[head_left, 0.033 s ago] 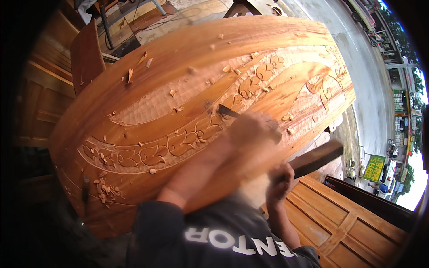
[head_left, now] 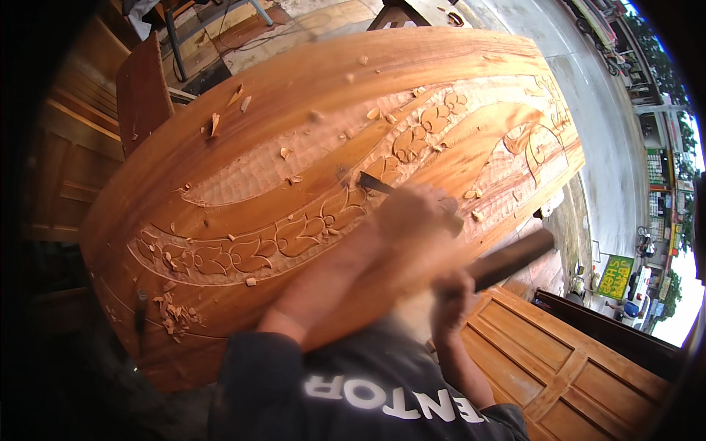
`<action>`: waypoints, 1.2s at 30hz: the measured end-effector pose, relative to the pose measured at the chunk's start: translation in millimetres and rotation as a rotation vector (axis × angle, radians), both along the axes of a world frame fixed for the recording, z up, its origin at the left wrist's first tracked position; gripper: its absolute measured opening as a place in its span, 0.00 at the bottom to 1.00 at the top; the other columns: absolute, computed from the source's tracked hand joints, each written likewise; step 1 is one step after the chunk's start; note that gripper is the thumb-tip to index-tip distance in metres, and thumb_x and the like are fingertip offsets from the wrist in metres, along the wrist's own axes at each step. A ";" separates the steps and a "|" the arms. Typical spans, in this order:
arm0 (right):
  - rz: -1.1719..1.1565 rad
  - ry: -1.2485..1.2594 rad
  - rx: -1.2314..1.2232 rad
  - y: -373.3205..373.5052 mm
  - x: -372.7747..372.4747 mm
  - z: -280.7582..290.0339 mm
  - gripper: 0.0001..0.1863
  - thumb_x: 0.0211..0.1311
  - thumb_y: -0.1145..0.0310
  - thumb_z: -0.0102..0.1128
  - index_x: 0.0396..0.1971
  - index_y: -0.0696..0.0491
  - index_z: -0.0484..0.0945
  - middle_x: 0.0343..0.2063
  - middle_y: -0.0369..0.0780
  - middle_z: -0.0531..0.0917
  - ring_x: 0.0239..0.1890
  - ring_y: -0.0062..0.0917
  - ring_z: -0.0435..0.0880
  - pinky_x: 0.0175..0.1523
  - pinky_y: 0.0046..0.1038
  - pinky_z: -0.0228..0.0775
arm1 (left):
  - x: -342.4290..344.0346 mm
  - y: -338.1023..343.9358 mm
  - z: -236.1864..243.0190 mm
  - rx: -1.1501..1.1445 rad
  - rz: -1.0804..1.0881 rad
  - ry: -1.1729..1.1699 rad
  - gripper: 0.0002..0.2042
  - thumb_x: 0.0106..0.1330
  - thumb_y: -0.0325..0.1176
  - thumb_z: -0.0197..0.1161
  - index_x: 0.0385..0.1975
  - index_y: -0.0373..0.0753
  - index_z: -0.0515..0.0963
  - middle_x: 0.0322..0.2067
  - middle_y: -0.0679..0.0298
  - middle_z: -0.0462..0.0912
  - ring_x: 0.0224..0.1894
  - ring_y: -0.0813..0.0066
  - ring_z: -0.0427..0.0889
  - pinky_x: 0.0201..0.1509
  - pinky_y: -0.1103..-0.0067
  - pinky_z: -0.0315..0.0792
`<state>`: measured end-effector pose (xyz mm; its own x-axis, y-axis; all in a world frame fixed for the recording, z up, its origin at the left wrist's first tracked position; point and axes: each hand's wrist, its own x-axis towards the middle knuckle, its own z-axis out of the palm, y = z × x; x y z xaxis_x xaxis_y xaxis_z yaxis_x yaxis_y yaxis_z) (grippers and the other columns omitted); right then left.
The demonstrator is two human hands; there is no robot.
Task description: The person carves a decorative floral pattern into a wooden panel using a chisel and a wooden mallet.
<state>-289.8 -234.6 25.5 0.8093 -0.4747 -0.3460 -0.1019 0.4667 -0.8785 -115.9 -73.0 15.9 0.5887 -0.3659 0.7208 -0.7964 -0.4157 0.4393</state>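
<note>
A large wooden panel lies in front of me, carved with a curving band of leaf and flower shapes. My left hand is wrapped round a chisel, whose dark blade slants to the left and touches or nearly touches the carved band; its handle is mostly hidden and blurred. To the right and nearer to me, my right hand grips a dark wooden mallet, a long block that points up to the right. A gap separates the mallet from the chisel.
Loose wood shavings are scattered over the panel. A panelled door lies at the lower right, with more doors at the left. A reddish board stands at the far left. Beyond the panel is a street.
My right hand and the mallet have shifted slightly left, toward the chisel. My left hand and the chisel stay in the same place.
</note>
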 end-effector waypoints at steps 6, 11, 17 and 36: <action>0.303 0.268 -0.321 8.7 9.5 27.8 0.24 0.61 0.69 0.70 0.53 0.57 0.70 0.30 0.39 0.80 0.31 0.25 0.82 0.34 0.29 0.79 | -3.5 11.1 3.4 0.021 0.000 -0.052 0.07 0.62 0.36 0.64 0.24 0.50 0.73 0.22 0.66 0.75 0.24 0.68 0.81 0.27 0.72 0.75; 0.162 0.181 -0.148 23.6 -2.4 11.5 0.24 0.62 0.68 0.70 0.54 0.57 0.71 0.34 0.40 0.79 0.32 0.25 0.82 0.36 0.30 0.79 | -5.4 6.7 -11.6 0.065 -0.108 -0.005 0.06 0.62 0.36 0.63 0.25 0.49 0.74 0.21 0.66 0.75 0.24 0.66 0.81 0.27 0.70 0.75; 0.215 0.243 -0.225 19.4 -6.8 25.2 0.26 0.62 0.70 0.69 0.56 0.57 0.68 0.34 0.40 0.81 0.30 0.25 0.83 0.36 0.27 0.81 | -6.1 20.5 4.4 0.067 -0.076 -0.045 0.06 0.62 0.36 0.63 0.25 0.47 0.74 0.21 0.65 0.76 0.23 0.65 0.82 0.26 0.70 0.75; 0.314 0.325 -0.182 53.5 -19.2 38.9 0.31 0.66 0.72 0.69 0.65 0.56 0.65 0.39 0.39 0.81 0.34 0.22 0.82 0.37 0.27 0.79 | -8.7 33.0 -14.8 0.104 -0.180 0.023 0.09 0.59 0.36 0.66 0.23 0.44 0.73 0.20 0.64 0.74 0.23 0.64 0.82 0.25 0.69 0.75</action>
<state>-309.1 -181.2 64.4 0.7870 -0.3014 -0.5384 -0.4956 0.2108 -0.8425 -124.5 -40.1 1.1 0.5226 -0.5385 0.6610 -0.8523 -0.3115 0.4202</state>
